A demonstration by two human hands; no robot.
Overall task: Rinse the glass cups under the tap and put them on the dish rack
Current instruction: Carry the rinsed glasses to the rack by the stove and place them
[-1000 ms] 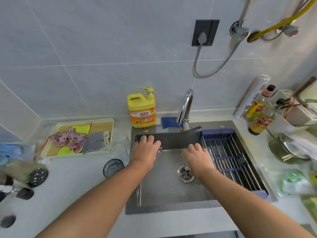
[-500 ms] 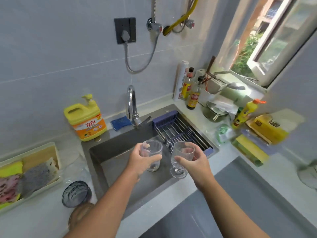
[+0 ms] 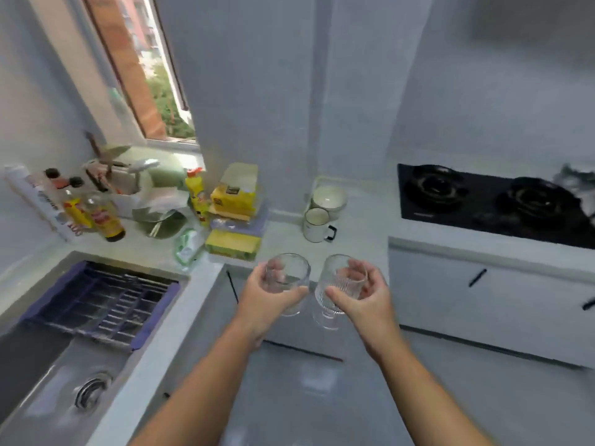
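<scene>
The left hand [image 3: 269, 296] is wrapped around a smooth clear cup [image 3: 287, 278], upright. The right hand [image 3: 360, 296] grips a ribbed clear glass [image 3: 335, 286] with a short foot, tilted slightly. Both are held side by side, close together, in the air off the bench's [image 3: 289, 235] front edge, right of the sink [image 3: 64, 397] and its rack [image 3: 99, 299].

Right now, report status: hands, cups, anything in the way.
Left hand holds smooth cup. Right hand holds ribbed cup. Both upright, off the sink, near the counter corner. Rack sits far left; nothing blocks it.
</scene>
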